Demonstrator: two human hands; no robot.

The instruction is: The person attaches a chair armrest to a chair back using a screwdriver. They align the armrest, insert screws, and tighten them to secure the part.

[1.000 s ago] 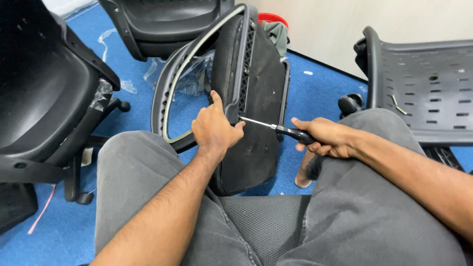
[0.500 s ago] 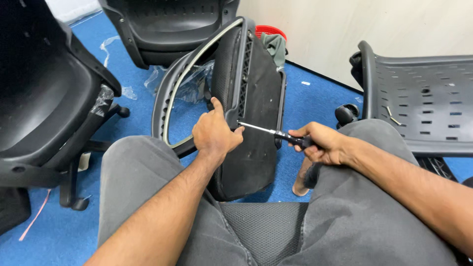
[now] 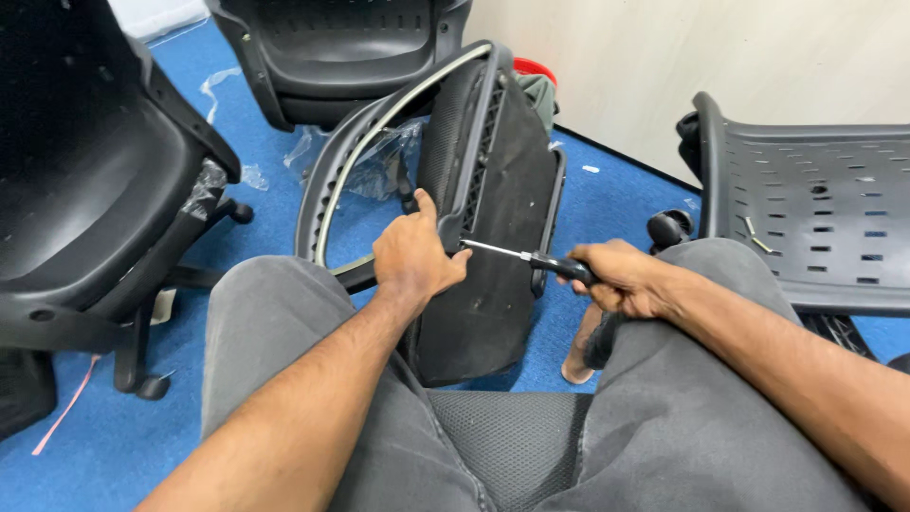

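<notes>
While only the head view is offered, everything is seen from above, over a pair of grey-trousered knees (image 3: pixel 284 332); between those knees a black plastic chair backrest with a pale rim strip and a ribbed spine (image 3: pixel 474 190) is stood on edge, leaning slightly away, its lower end hidden behind the legs. It is steadied by the left hand (image 3: pixel 415 258), whose fingers are closed round the frame edge with the thumb raised along it, seemingly so that the part cannot twist under pressure; a black-handled screwdriver with a thin metal shaft (image 3: pixel 531 258) is gripped in the clenched right hand (image 3: pixel 621 277) and is laid nearly level, its tip brought to the backrest just beside the left fingers, as though a fastener sits there; no screw can be made out.

A dark mesh seat cushion (image 3: pixel 512 436) is sat upon; blue carpet (image 3: pixel 85 446) covers the floor, and crumpled clear plastic wrap (image 3: pixel 379 156) lies on it behind the backrest. A black moulded chair shell on a wheeled base (image 3: pixel 85 190) stands to the left; another black shell (image 3: pixel 332 57) is placed ahead; a perforated black seat pan (image 3: pixel 806 209) rests to the right, with a small bent metal key on it; a plain cream wall (image 3: pixel 664 66) closes the room.
</notes>
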